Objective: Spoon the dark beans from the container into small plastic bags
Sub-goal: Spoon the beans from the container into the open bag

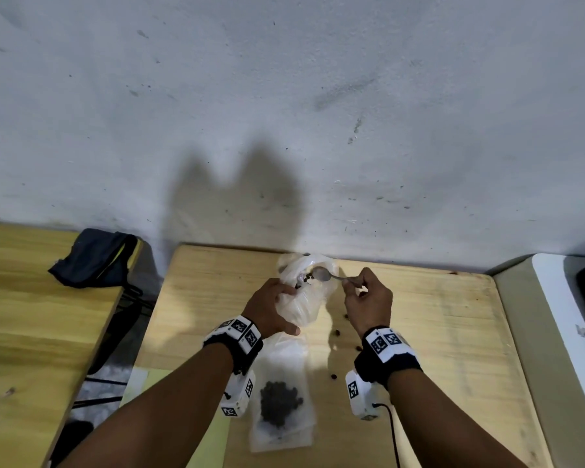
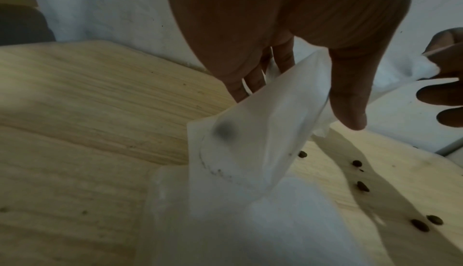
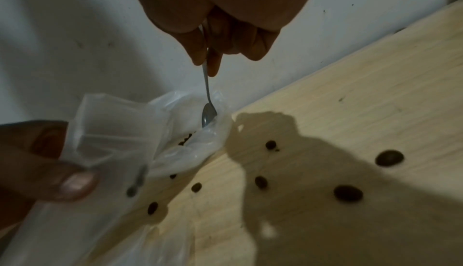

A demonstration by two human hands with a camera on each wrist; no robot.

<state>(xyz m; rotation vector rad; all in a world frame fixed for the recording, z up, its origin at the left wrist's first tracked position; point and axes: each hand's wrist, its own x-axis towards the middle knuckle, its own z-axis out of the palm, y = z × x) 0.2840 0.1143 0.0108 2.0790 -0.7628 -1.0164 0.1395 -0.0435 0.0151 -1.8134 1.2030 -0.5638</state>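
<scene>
My left hand (image 1: pixel 284 300) grips a small clear plastic bag (image 1: pixel 303 307) upright above the wooden table (image 1: pixel 436 332), thumb on its front (image 2: pixel 350 102). A blurred dark bean (image 2: pixel 224 130) shows through the bag's wall. My right hand (image 1: pixel 352 283) pinches the handle of a metal spoon (image 1: pixel 321 274). The spoon's bowl (image 3: pixel 209 113) looks empty and sits at the rim of a crumpled clear bag (image 3: pixel 198 147) by the wall, with dark beans (image 3: pixel 185 139) inside it. Nearer me, a filled small bag of beans (image 1: pixel 281 403) lies flat between my wrists.
Several loose beans (image 1: pixel 336 332) are scattered on the table under my right wrist. A dark blue cloth pouch (image 1: pixel 95 258) lies on a second table at the left, across a gap. The wall runs close behind; a white surface (image 1: pixel 561 315) borders the right.
</scene>
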